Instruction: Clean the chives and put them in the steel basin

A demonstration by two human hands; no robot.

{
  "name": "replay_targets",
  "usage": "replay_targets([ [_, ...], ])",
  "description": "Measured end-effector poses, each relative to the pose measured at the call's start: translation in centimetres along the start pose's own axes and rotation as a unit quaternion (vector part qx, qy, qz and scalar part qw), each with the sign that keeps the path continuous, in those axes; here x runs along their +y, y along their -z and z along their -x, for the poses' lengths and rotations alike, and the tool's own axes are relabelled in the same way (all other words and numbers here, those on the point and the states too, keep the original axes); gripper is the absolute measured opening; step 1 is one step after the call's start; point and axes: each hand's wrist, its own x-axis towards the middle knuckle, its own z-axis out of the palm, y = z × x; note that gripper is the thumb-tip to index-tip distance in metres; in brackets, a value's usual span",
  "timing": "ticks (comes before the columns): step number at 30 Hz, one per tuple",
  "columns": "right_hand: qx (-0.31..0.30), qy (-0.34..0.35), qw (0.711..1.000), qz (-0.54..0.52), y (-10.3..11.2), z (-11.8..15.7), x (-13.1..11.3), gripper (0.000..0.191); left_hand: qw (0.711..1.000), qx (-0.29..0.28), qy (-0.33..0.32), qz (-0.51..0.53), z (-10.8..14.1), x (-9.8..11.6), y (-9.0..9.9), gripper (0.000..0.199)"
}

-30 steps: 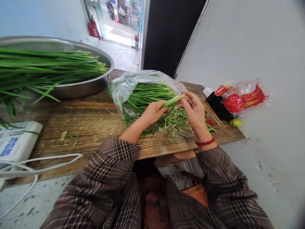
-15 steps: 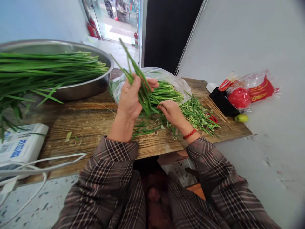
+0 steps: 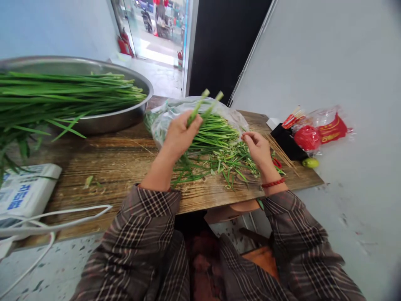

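Note:
My left hand (image 3: pixel 181 133) is closed round a few garlic chives (image 3: pixel 208 106), their pale cut ends pointing up and away. Behind it, a clear plastic bag (image 3: pixel 163 115) lies open with a bunch of chives (image 3: pixel 216 131) in it. My right hand (image 3: pixel 258 149) hovers over the pile of chive trimmings (image 3: pixel 233 163), thumb and fingertips pinched together. What it pinches, if anything, is too small to make out.
A steel basin (image 3: pixel 125 115) heaped with long chives stands at the left. Near it lie a white box (image 3: pixel 34 188) and white cables (image 3: pixel 78 215). Thin sticks (image 3: pixel 283 152), a black holder (image 3: pixel 288 140) and a red package (image 3: pixel 333 129) are by the right wall.
The chives in my left hand have turned, with the cut ends now upward. My right hand has moved right, away from my left hand, and over the trimmings.

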Motion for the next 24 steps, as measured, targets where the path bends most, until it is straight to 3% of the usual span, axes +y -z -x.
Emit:
replay_targets([
  [3,-0.033,-0.041,0.991,-0.126,-1.3,0.8,-2.8,0.027,0.986,-0.092,-0.022,-0.140,0.4,-0.7,-1.1,0.026],
  [7,-0.035,-0.058,0.977,-0.202,-2.7,1.7,-5.1,0.029,0.973,-0.146,-0.022,-0.178,0.9,-1.6,-2.3,0.023],
  [11,-0.029,-0.047,0.973,-0.223,-3.6,2.0,-4.9,0.030,0.968,-0.185,-0.015,-0.167,1.3,-2.1,-3.2,0.024],
  [17,-0.037,-0.034,0.974,-0.221,-4.0,2.8,-4.1,0.027,0.967,-0.230,0.045,-0.103,2.1,-2.6,-4.3,0.021],
  [20,-0.034,-0.025,0.977,-0.209,-3.9,2.9,-4.0,0.027,0.964,-0.243,0.106,-0.021,2.5,-2.5,-4.7,0.018],
  [24,-0.038,-0.004,0.982,-0.187,-3.8,2.8,-3.6,0.031,0.940,-0.282,0.190,0.034,2.9,-2.0,-5.2,0.015],
])
